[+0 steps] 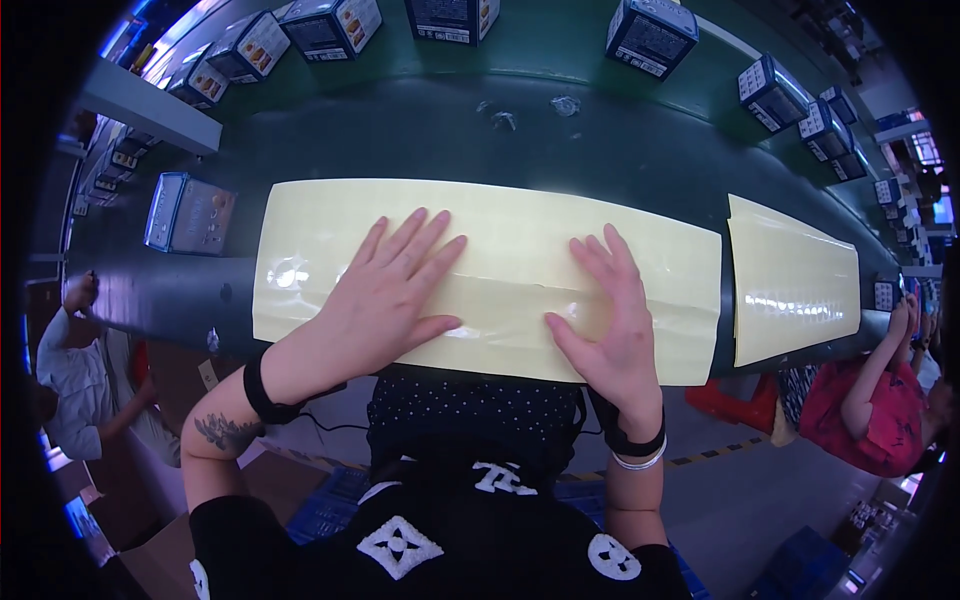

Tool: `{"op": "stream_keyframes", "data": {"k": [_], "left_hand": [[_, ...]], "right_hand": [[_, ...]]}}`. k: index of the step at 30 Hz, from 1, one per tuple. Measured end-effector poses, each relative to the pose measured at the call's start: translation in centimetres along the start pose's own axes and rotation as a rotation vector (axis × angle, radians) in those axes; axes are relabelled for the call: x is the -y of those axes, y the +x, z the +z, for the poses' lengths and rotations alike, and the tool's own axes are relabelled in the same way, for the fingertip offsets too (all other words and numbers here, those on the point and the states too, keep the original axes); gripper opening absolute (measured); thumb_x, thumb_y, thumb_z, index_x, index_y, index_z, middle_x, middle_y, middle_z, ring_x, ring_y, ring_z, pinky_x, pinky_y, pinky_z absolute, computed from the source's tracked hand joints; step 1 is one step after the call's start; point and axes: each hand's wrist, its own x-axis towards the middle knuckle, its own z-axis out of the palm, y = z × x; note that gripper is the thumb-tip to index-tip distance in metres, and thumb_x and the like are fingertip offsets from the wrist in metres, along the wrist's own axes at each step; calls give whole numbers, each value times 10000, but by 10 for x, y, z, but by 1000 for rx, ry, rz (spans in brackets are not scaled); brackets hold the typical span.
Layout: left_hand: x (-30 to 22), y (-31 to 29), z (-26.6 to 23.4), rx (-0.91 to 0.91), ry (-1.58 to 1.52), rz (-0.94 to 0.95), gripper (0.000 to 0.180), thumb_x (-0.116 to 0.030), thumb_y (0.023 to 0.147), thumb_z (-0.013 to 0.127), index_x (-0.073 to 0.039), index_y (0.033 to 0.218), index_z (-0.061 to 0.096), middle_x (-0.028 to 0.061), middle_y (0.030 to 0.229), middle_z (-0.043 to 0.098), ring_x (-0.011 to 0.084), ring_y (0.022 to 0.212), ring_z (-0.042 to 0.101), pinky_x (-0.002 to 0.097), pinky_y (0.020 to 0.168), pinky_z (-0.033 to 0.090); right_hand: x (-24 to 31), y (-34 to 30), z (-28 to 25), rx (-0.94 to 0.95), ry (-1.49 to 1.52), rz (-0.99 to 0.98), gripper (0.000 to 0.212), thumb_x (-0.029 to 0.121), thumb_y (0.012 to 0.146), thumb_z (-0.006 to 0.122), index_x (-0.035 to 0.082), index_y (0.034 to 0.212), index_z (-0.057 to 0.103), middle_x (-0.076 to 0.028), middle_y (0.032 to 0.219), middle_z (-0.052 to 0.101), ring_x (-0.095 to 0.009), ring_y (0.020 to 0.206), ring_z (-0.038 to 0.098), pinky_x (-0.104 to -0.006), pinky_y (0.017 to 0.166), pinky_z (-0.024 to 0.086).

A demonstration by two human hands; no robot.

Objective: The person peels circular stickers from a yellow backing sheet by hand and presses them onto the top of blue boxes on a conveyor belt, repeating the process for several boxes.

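A large pale-yellow sheet (pixel 500 225) with a glossy surface lies across the dark green table in front of me. A crease runs along its middle. My left hand (pixel 385 290) rests on the left half of it, fingers spread and pointing away from me. On the right half is my right hand (pixel 615 325), its thumb and fingers apart and bent a little, with nothing between them. To the right, separated by a narrow gap, lies a second stack of pale-yellow sheets (pixel 795 285) bearing rows of faint round marks.
A blue box in clear wrap (pixel 190 215) stands left of the sheet. Several blue boxes (pixel 650 40) line the green far strip (pixel 555 40). Crumpled clear plastic bits (pixel 565 105) lie beyond the sheet. People sit at both sides, one in a red shirt (pixel 875 410).
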Motion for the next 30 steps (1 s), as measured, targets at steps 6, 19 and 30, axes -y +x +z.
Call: {"op": "stream_keyframes", "data": {"k": [6,19,30], "left_hand": [[5,-57,5,21,19,-330,745,-407,873,676,-55,1461,384,207,1535,312,358,1449,264,526,1185,162],[-11,-51,26,-377,-378,-396,649,-198,819,752,-30,1383,479,182,1479,421,352,1409,353,520,1160,248],[-9,-27,51,-458,-150,-152,295,-63,825,697,-19,1115,662,116,1238,638,336,1231,565,497,1075,398]], "right_hand": [[-36,-21,-12,-460,644,129,490,-104,867,551,-36,1339,437,-223,1168,655,-252,1141,619,-400,1054,430],[62,9,72,54,-128,-138,480,78,844,692,-12,1294,551,-183,1301,592,-353,1294,506,-491,1117,316],[33,-1,84,62,-215,-199,378,237,823,752,41,1137,676,-113,1260,643,-264,1264,544,-431,1067,357]]}}
